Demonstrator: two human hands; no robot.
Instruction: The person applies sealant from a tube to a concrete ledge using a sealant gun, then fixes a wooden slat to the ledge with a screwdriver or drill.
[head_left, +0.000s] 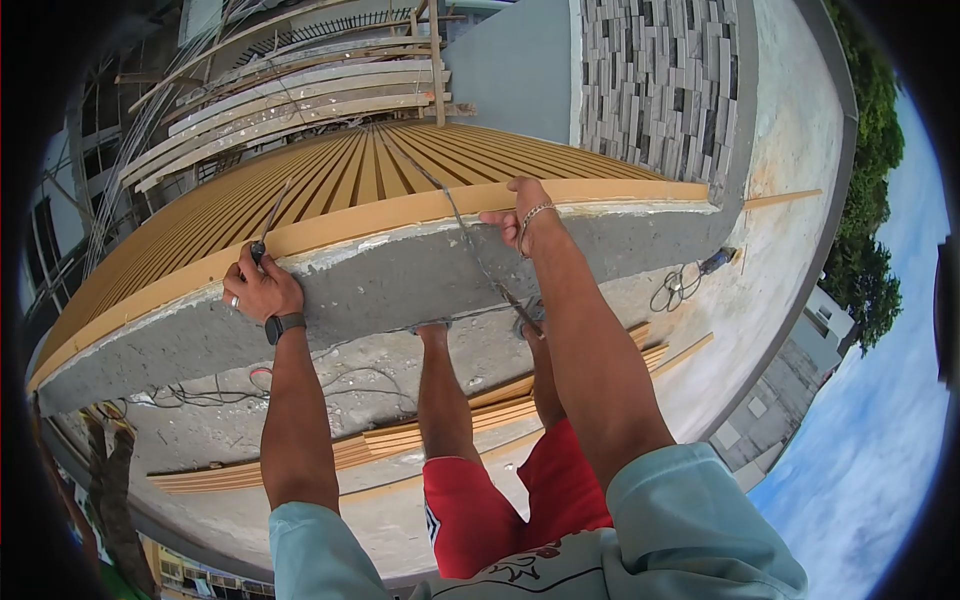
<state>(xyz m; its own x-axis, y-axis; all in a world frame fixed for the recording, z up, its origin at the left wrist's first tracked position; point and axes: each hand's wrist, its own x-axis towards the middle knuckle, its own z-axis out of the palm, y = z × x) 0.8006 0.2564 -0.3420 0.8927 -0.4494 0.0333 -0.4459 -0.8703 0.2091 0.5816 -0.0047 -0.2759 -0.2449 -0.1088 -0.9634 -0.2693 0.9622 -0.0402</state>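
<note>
My left hand [266, 288], with a ring and a dark watch at the wrist, is closed round the dark handle of a screwdriver [258, 250]. Its thin shaft points up over the slatted tan panel [300, 180]. A tan trim strip [400, 212] runs along the panel's edge, above a grey cement ledge [400, 270]. My right hand [520, 212], a chain bracelet at its wrist, rests at the trim strip with some fingers apart; nothing shows in it. A dark cable [455, 215] passes over the strip just left of this hand.
Wooden scaffold planks [300, 95] stand beyond the panel. Below the ledge, loose slatted strips [400, 440] and black cables [200, 395] lie on the concrete floor. A blue power tool [716, 262] with a coiled cord sits at the right, near a grey stone-clad wall [655, 90].
</note>
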